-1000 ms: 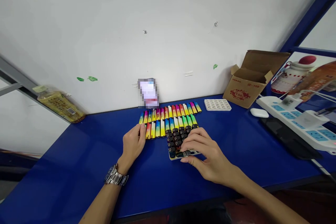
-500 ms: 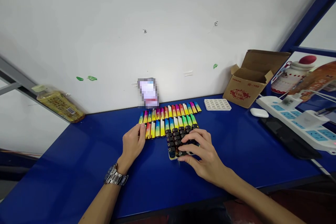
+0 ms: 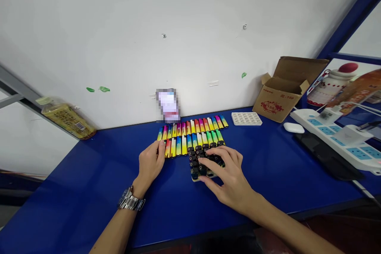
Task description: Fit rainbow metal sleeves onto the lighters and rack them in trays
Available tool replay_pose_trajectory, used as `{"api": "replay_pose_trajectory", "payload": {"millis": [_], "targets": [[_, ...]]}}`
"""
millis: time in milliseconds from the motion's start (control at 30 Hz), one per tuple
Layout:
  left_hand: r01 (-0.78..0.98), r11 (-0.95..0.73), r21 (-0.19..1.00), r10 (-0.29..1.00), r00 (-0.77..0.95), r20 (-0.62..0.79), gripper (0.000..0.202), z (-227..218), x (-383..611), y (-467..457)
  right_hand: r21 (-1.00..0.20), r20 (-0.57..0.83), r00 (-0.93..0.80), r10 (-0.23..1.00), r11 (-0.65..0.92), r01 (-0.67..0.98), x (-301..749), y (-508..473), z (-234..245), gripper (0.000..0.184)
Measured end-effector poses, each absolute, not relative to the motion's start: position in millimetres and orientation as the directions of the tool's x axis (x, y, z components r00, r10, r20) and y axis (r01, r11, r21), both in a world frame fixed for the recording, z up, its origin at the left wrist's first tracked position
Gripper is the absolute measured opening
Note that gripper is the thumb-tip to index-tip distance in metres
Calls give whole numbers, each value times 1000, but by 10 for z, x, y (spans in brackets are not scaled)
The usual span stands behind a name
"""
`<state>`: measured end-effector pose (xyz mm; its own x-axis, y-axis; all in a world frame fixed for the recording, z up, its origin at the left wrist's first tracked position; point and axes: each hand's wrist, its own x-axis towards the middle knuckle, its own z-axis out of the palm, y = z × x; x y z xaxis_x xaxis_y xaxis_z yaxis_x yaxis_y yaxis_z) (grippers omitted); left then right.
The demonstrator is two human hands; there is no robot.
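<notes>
My left hand (image 3: 151,161) is closed at the left end of the front row of bright lighters (image 3: 179,145), its thumb and fingers on a lighter that they mostly hide. My right hand (image 3: 230,178) reaches over a white tray (image 3: 195,180) packed with upright lighters (image 3: 192,158), their black tops facing up. Between its thumb and index finger is one lighter (image 3: 201,168) near the tray's front edge. The other fingers lie over the tops behind and hide part of the tray. A second row of lighters (image 3: 192,126) lies behind the front row.
A white holed tray (image 3: 246,118) and an open cardboard box (image 3: 274,99) stand at the back right. Farther right are a white case (image 3: 294,127), a black phone-like slab (image 3: 326,156) and a power strip (image 3: 336,137). A blurred phone (image 3: 168,105) leans on the wall; a bottle (image 3: 68,118) stands left.
My right hand has shifted slightly left, and the lighter between its thumb and index finger has moved left in the tray. A bare part of the tray shows beside it. My left hand stays put.
</notes>
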<state>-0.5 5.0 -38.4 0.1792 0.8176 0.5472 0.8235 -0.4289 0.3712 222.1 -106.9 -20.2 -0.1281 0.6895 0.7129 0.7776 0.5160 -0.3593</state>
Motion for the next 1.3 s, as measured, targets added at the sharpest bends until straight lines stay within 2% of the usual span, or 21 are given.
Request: {"api": "replay_pose_trajectory", "payload": {"millis": [100, 167, 233, 267, 367, 467, 667, 733, 767, 867, 933, 967, 1033, 1133, 1233, 1300], "targets": [[821, -434, 371, 814, 181, 552, 39, -386, -8, 51, -416, 736, -34, 676, 491, 766, 2348, -975, -113, 16], [820, -438, 369, 812, 184, 554, 39, -388, -9, 52, -493, 692, 75, 718, 394, 776, 2516, -809, -67, 15], [818, -441, 370, 812, 187, 553, 38, -390, -8, 54, -575, 540, 140, 830, 243, 781, 2712, -578, -63, 19], [817, -440, 372, 812, 186, 553, 38, -391, -7, 55, -579, 433, 128, 892, 166, 798, 2804, -454, -78, 19], [818, -435, 376, 815, 180, 551, 38, -392, -6, 59, -488, 140, 99, 985, -18, 873, 2980, -144, -167, 14], [819, -434, 375, 816, 180, 550, 38, -388, -7, 59, -358, -12, 156, 988, -150, 922, 2996, -15, -236, 18], [816, -445, 369, 808, 188, 558, 38, -381, -9, 59, -239, -107, 219, 970, -239, 941, 2983, -103, -239, 12], [814, -445, 373, 809, 188, 556, 38, -381, -8, 57, -283, -77, 220, 972, -233, 930, 3027, -140, -257, 11], [812, -445, 377, 812, 188, 553, 37, -381, -8, 56, -348, -44, 208, 977, -211, 913, 3052, -155, -272, 11], [808, -444, 388, 818, 189, 543, 37, -382, -7, 55, -696, 98, 140, 985, -33, 717, 3098, -187, -318, 7], [811, -440, 386, 820, 188, 540, 37, -383, -7, 55, -887, 178, 121, 977, 106, 450, 3080, -197, -338, 5], [813, -437, 385, 821, 186, 539, 38, -384, -7, 56, -941, 195, 124, 973, 151, 302, 3056, -199, -344, 5], [813, -435, 387, 822, 183, 539, 38, -384, -8, 57, -985, 173, 133, 976, 169, 43, 2992, -198, -353, 8], [808, -438, 393, 821, 181, 542, 38, -381, -9, 56, -977, 10, 110, 994, 33, -211, 2911, -190, -373, 23], [806, -440, 396, 820, 182, 542, 39, -378, -7, 52, -935, -168, 117, 979, -120, -333, 2887, -189, -395, 43], [807, -439, 396, 820, 181, 542, 39, -378, -6, 50, -920, -223, 151, 963, -156, -360, 2887, -192, -399, 45]]}}
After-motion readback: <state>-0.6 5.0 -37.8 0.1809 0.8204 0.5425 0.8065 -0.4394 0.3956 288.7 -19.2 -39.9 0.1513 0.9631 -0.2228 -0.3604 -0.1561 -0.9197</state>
